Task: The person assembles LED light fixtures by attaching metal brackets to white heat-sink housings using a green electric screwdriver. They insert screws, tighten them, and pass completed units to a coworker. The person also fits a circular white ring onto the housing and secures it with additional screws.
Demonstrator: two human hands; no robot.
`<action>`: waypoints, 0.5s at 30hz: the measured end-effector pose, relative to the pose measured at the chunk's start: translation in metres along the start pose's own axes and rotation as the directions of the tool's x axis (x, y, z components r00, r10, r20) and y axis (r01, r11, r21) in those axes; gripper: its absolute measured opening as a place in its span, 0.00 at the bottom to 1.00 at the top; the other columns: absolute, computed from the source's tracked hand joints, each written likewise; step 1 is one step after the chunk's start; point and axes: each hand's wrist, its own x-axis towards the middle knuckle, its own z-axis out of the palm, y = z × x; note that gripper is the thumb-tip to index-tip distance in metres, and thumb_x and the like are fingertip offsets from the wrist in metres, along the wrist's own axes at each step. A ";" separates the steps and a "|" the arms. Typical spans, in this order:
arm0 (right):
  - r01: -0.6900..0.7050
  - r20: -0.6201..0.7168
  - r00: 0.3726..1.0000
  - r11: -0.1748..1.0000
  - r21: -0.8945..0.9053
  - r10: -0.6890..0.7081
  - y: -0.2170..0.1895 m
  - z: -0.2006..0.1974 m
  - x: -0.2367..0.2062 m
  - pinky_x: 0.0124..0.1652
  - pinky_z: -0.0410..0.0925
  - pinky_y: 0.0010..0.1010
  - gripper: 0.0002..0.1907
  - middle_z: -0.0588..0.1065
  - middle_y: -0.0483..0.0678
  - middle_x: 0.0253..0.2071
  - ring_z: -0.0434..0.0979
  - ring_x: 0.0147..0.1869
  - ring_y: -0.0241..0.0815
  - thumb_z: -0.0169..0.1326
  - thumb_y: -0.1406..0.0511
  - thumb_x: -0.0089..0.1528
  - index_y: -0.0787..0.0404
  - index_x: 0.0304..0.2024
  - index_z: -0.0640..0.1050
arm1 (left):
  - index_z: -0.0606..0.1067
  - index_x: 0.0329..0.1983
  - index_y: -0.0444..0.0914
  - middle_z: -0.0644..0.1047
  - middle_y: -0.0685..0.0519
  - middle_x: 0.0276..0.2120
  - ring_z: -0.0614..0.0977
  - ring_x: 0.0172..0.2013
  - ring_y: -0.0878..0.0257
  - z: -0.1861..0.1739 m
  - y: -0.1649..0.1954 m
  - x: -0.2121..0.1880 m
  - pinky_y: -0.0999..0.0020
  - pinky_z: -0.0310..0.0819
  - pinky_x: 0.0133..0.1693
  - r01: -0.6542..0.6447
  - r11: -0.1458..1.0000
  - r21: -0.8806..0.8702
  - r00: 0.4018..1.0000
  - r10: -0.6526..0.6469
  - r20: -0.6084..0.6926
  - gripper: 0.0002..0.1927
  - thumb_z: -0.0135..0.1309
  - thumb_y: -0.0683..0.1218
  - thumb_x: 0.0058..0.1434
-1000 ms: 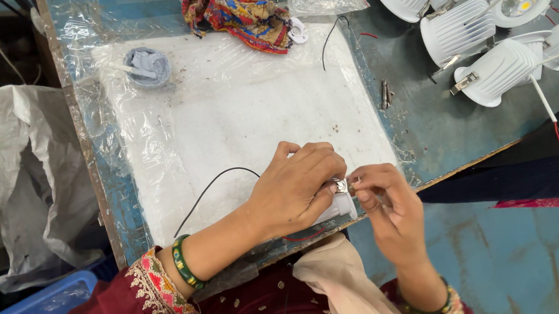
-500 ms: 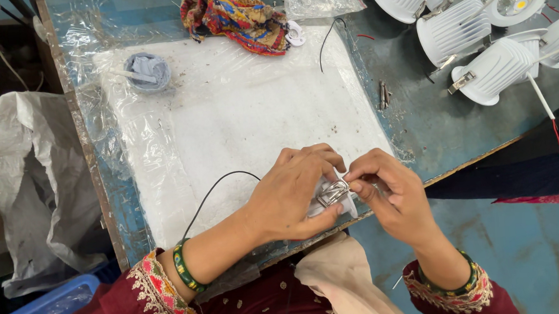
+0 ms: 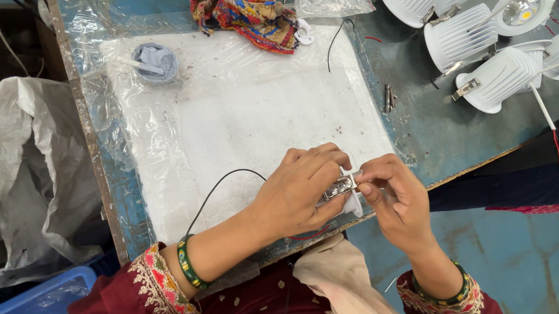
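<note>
While your left hand (image 3: 298,192) curls over a small white fitting (image 3: 350,195), its fingers closed on it, your right hand (image 3: 390,198) pinches the metal spring clip (image 3: 339,187) at the fitting's top (thumb and forefinger tight together). Both sit at the near edge of the white foam pad (image 3: 244,113), about 5 o'clock on it. A black wire (image 3: 219,191) trails toward 8 o'clock. White lamp housings (image 3: 474,38) lie at 2 o'clock.
</note>
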 end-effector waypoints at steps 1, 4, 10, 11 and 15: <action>-0.022 -0.004 1.000 0.999 0.029 0.022 0.000 0.000 -0.001 0.45 0.67 0.21 0.05 0.73 0.48 0.47 0.72 0.44 0.33 0.55 0.69 0.69 0.65 0.46 0.76 | 0.69 0.44 0.38 0.75 0.53 0.51 0.77 0.56 0.56 0.000 0.000 0.000 0.56 0.65 0.52 -0.016 1.000 0.021 1.000 0.016 -0.013 0.15 0.60 0.47 0.60; -0.043 -0.029 0.999 0.994 0.101 0.046 -0.001 0.000 -0.005 0.43 0.71 0.22 0.06 0.73 0.52 0.55 0.74 0.46 0.33 0.53 0.68 0.70 0.64 0.47 0.74 | 0.69 0.45 0.39 0.75 0.54 0.51 0.77 0.57 0.58 0.000 0.002 -0.001 0.57 0.64 0.51 -0.034 0.997 0.071 0.999 0.035 -0.024 0.15 0.60 0.48 0.60; -0.015 -0.196 0.979 0.975 0.223 0.060 0.007 0.009 -0.019 0.46 0.75 0.28 0.08 0.73 0.57 0.58 0.76 0.51 0.38 0.52 0.65 0.72 0.63 0.49 0.71 | 0.71 0.43 0.39 0.75 0.55 0.51 0.77 0.58 0.61 0.001 0.004 -0.001 0.56 0.65 0.50 -0.006 0.994 0.111 1.000 0.005 0.009 0.16 0.61 0.49 0.58; -0.022 -0.236 0.968 0.966 0.256 0.085 0.011 0.013 -0.021 0.47 0.75 0.28 0.08 0.74 0.58 0.57 0.76 0.51 0.38 0.51 0.65 0.72 0.63 0.49 0.70 | 0.71 0.43 0.39 0.75 0.55 0.51 0.76 0.58 0.60 0.002 0.005 -0.001 0.56 0.65 0.51 -0.009 0.993 0.120 1.000 0.008 0.007 0.16 0.61 0.50 0.58; 0.050 -0.342 0.931 0.885 0.462 0.126 0.028 0.035 -0.030 0.61 0.71 0.34 0.09 0.75 0.59 0.54 0.77 0.57 0.44 0.51 0.65 0.74 0.63 0.52 0.68 | 0.72 0.44 0.40 0.75 0.54 0.51 0.75 0.59 0.59 0.006 0.009 -0.001 0.53 0.65 0.53 -0.047 0.979 0.200 0.999 0.047 0.008 0.17 0.60 0.52 0.57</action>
